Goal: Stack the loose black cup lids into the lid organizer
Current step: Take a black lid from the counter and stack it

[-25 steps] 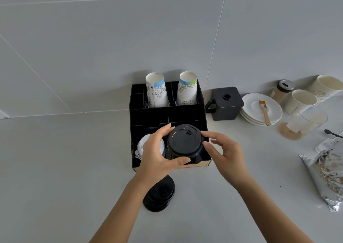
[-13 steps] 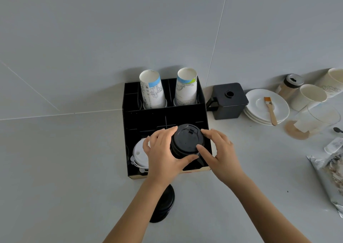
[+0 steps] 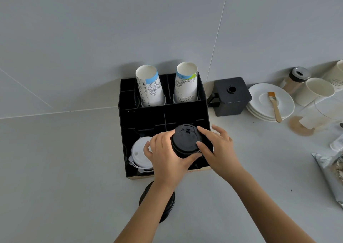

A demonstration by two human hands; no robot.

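Observation:
A stack of black cup lids (image 3: 184,140) sits low in the front right compartment of the black lid organizer (image 3: 128,135). My left hand (image 3: 167,157) wraps the stack from the left and front, thumb under its near edge. My right hand (image 3: 217,150) touches the stack's right side with its fingertips. White lids (image 3: 140,155) fill the front left compartment. More loose black lids (image 3: 169,205) lie stacked on the counter in front of the organizer, partly hidden by my left forearm.
Two paper cup stacks (image 3: 150,87) stand in the organizer's back row. To the right are a black box (image 3: 230,96), white saucers (image 3: 259,103) with a brush (image 3: 274,107), paper cups (image 3: 315,90), a clear glass (image 3: 323,113) and a foil bag (image 3: 330,170).
Both hands have lowered the black lid stack down into the front right compartment. The view has shifted closer to the organizer.

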